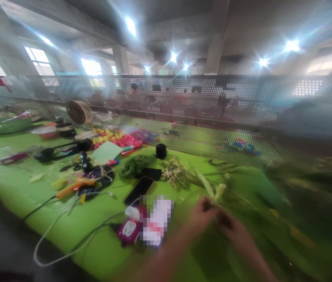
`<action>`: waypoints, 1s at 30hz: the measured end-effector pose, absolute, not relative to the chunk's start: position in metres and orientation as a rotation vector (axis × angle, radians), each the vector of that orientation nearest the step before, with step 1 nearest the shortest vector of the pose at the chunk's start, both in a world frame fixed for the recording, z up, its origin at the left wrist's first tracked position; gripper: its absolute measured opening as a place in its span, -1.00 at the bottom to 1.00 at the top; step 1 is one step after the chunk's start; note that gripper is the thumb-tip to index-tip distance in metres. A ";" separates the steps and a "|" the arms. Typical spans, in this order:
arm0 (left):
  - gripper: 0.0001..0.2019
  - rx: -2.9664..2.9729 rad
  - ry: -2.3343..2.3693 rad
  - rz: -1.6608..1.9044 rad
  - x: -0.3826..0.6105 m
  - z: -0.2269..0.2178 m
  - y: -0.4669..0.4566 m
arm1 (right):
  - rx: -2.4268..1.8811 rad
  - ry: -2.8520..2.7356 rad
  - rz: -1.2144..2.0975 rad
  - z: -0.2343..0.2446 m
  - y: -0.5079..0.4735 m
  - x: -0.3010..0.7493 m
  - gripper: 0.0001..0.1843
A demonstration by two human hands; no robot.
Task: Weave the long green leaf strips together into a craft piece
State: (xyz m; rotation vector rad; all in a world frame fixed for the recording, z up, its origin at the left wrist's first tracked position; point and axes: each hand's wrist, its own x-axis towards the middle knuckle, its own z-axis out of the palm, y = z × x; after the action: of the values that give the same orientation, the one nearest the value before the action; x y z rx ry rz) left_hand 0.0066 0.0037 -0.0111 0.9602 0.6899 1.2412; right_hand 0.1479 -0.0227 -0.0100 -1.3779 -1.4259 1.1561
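Note:
My left hand and my right hand meet low in the middle of the head view, both smeared by motion. Their fingers close together around a dark green stem piece. A pale leaf sticks up just above the hands. They hover over the bright green table. A pile of pale green leaf sprigs lies beyond the left hand, and a darker green bundle lies further left.
A black phone, a pink charger with white cable, orange-handled tools, a small fan, coloured plastic pieces and a black cup crowd the table's left. A perforated metal screen runs behind. Green stems blur at right.

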 end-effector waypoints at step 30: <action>-0.68 0.803 0.507 1.067 0.007 -0.006 -0.009 | -1.331 -1.397 0.996 0.011 -0.034 0.156 -0.73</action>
State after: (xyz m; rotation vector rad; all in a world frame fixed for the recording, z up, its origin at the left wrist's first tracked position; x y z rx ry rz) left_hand 0.0073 -0.0093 -0.0055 0.8027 0.5069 1.0673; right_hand 0.1557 -0.0339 0.0111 -1.3306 -1.3971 0.9958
